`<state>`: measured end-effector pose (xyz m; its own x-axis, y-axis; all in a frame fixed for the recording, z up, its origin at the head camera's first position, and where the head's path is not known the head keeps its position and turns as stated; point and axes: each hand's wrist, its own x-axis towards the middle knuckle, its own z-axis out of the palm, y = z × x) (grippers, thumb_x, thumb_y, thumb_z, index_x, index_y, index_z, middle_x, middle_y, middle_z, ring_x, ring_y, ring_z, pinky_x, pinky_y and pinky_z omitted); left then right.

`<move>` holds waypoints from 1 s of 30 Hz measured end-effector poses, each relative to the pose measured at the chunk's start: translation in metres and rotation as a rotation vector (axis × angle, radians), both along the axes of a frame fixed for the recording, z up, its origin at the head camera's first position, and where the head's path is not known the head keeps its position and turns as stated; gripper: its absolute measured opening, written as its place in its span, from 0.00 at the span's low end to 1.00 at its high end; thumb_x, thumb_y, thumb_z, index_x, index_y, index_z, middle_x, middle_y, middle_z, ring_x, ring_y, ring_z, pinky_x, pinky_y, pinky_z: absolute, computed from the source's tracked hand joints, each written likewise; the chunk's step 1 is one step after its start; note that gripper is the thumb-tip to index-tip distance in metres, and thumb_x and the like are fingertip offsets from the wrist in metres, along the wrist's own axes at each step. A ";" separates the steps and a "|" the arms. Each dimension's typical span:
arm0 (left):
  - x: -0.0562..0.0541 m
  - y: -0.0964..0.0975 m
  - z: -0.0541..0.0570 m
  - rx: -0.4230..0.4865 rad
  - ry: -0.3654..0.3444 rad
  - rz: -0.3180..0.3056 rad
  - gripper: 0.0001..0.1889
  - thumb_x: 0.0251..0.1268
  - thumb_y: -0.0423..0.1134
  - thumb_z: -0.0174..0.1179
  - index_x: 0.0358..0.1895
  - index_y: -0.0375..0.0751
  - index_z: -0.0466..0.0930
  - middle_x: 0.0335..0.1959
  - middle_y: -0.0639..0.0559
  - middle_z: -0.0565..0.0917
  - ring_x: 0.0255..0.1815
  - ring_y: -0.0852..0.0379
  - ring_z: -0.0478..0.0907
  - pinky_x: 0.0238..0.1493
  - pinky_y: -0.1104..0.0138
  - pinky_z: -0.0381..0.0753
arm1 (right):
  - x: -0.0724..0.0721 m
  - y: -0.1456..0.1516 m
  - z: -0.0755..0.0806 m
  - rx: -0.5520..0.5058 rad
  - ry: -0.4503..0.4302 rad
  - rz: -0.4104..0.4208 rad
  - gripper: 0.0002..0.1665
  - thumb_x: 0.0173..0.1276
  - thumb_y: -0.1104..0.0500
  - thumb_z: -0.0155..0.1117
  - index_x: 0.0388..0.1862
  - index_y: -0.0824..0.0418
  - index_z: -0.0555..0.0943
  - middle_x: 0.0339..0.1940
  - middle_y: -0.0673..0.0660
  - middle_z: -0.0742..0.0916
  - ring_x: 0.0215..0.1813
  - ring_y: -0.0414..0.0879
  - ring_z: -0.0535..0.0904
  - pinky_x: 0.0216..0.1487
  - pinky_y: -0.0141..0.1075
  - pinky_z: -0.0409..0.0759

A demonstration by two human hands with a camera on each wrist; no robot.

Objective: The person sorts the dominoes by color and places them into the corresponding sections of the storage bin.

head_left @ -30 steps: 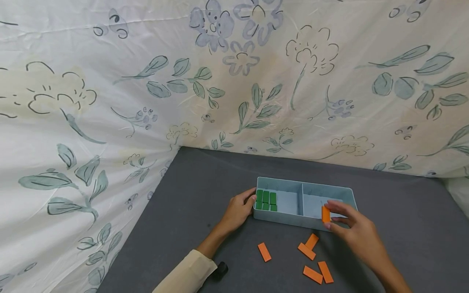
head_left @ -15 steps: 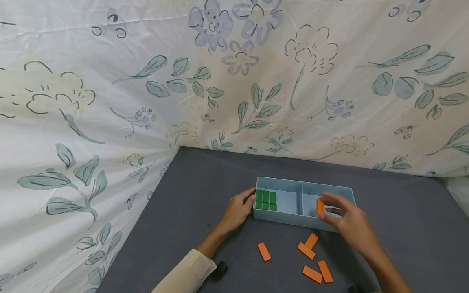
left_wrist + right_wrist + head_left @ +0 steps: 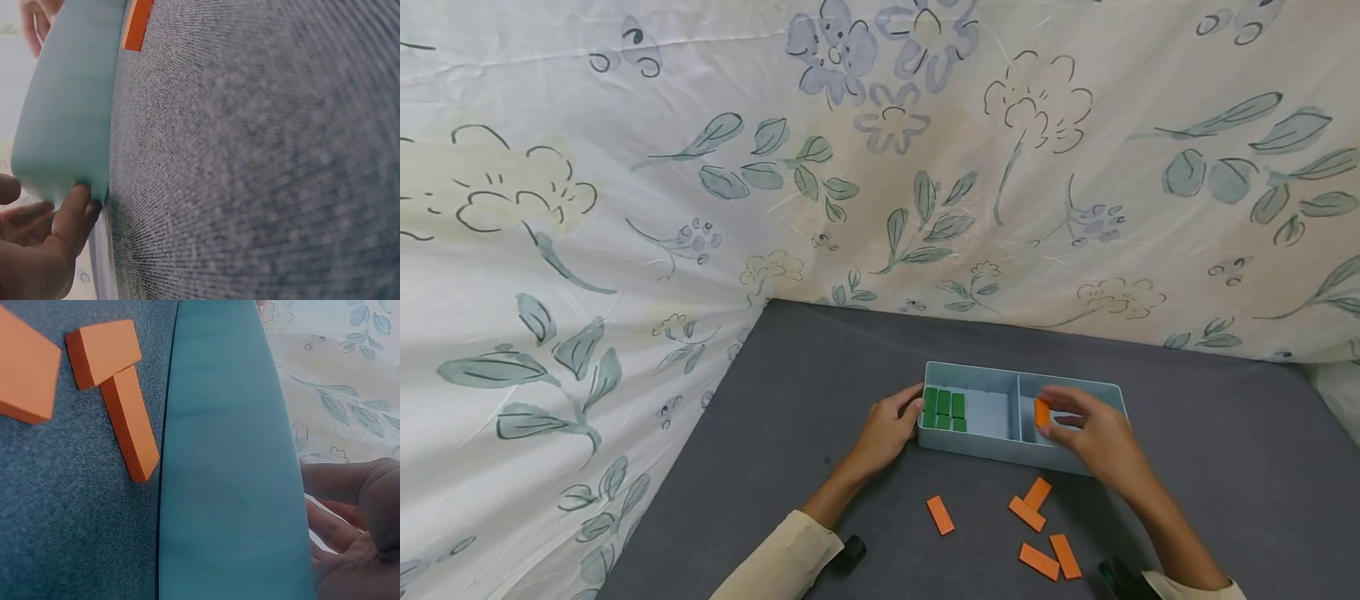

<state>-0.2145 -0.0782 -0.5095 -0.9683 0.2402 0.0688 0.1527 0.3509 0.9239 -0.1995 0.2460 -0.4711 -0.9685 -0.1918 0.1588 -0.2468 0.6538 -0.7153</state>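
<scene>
An orange block (image 3: pixel 1042 412) is pinched between the thumb and fingers of my right hand (image 3: pixel 1101 433), low over the right compartment of a pale blue two-part box (image 3: pixel 977 450). In the right wrist view the box's front wall (image 3: pixel 231 462) hides the block. My left hand (image 3: pixel 883 429) rests at the box's left end; in the left wrist view its fingertips (image 3: pixel 78 190) touch the end wall, fingers only slightly bent. Several green blocks (image 3: pixel 944 403) stand in rows at the left of the left compartment.
In front of the box, several orange blocks lie on the dark grey cloth: one block (image 3: pixel 940 515) at left, two touching blocks (image 3: pixel 1027 514) near the middle, and a pair (image 3: pixel 1040 562) closer to me. A flower-printed curtain (image 3: pixel 880 208) closes off the back and left.
My right hand has carried the orange block left and away from me, from the box's front edge to inside the right compartment beside the divider. My left hand has stayed put.
</scene>
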 end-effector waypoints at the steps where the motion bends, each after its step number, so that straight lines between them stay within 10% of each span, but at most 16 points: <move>1: 0.000 0.000 0.000 0.001 0.000 0.001 0.25 0.88 0.44 0.50 0.78 0.36 0.71 0.22 0.53 0.75 0.24 0.64 0.70 0.34 0.70 0.72 | -0.002 -0.001 -0.001 0.000 0.007 0.005 0.36 0.67 0.68 0.77 0.72 0.67 0.77 0.63 0.68 0.86 0.60 0.65 0.85 0.54 0.49 0.86; 30: 0.000 -0.001 -0.001 -0.028 0.006 0.009 0.25 0.88 0.46 0.50 0.78 0.38 0.71 0.32 0.42 0.83 0.31 0.61 0.76 0.45 0.66 0.75 | -0.037 -0.007 -0.010 0.051 -0.150 0.065 0.31 0.69 0.67 0.74 0.70 0.67 0.79 0.62 0.70 0.85 0.63 0.68 0.82 0.52 0.53 0.86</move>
